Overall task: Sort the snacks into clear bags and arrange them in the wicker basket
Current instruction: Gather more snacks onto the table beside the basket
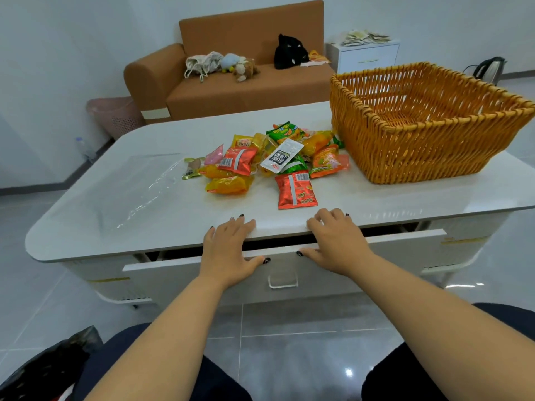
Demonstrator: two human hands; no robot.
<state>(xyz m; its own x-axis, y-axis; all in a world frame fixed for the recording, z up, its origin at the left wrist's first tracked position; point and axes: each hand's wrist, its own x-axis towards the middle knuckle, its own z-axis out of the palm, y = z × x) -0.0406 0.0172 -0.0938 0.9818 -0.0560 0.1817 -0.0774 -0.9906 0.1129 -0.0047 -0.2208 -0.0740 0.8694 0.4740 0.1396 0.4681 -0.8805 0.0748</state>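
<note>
A pile of snack packets (272, 157) in red, yellow, green and orange lies in the middle of the white table (115, 215). A red packet (295, 190) sits nearest me. Clear bags (150, 183) lie flat left of the pile. An empty orange wicker basket (419, 151) stands at the table's right. My left hand (228, 250) and my right hand (335, 244) rest on the table's front edge, fingers on the top, thumbs on the slightly open drawer (289, 273) below. Neither hand holds anything.
A brown sofa (231, 88) with plush toys and a black bag stands behind the table. A white cabinet (367, 56) is at the back right and a pink bin (113, 114) at the left. My knees and a black bag (49, 369) are below.
</note>
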